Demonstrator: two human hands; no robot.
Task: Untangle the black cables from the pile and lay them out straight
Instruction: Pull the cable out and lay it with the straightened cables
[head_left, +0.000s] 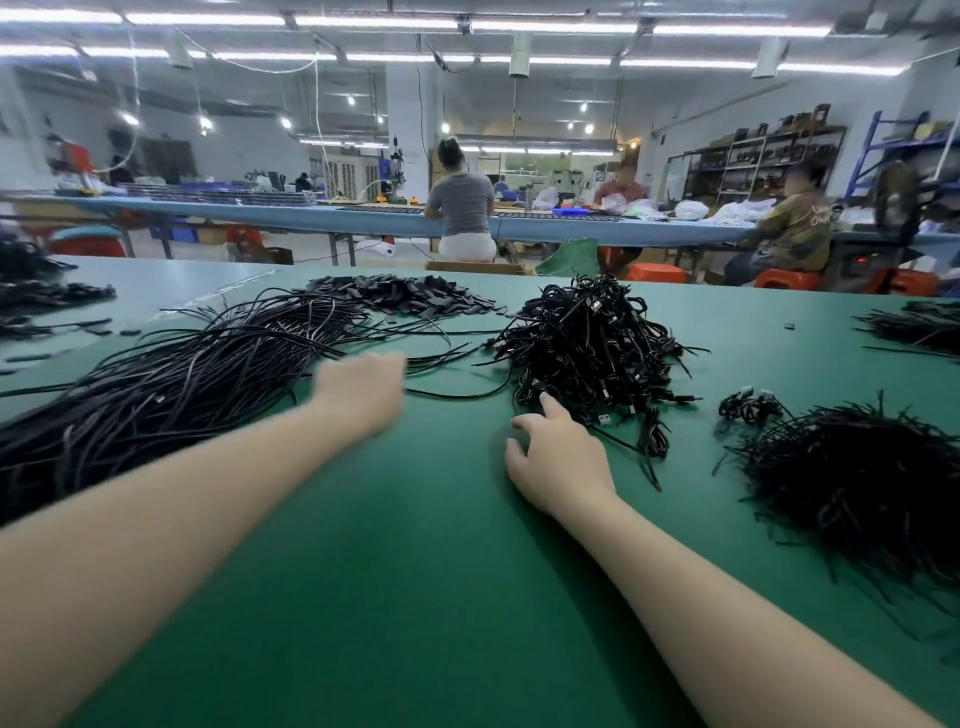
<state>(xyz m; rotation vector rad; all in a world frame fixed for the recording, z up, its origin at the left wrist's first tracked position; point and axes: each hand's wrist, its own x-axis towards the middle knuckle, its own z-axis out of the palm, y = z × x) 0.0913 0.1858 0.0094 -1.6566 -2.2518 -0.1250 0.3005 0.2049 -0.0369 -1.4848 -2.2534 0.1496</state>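
Note:
A tangled pile of black cables (592, 343) with USB plugs sits on the green table (415, 571) at centre right. A long sheaf of straightened black cables (171, 384) lies at the left. My left hand (363, 387) is blurred, reaching out over the table beside the right edge of the straight sheaf; its fingers are hidden and I cannot tell if it holds anything. My right hand (558, 457) rests at the near foot of the tangled pile, fingers spread and lightly curled, one fingertip touching the cables. A single loose cable (467, 392) curves between the two hands.
A heap of thin black ties (862, 483) lies at the right, with a small coiled cable (748, 405) beside it. Flat black pieces (405, 296) are heaped at the back. More cables lie at the far left and right edges. People work at a far bench.

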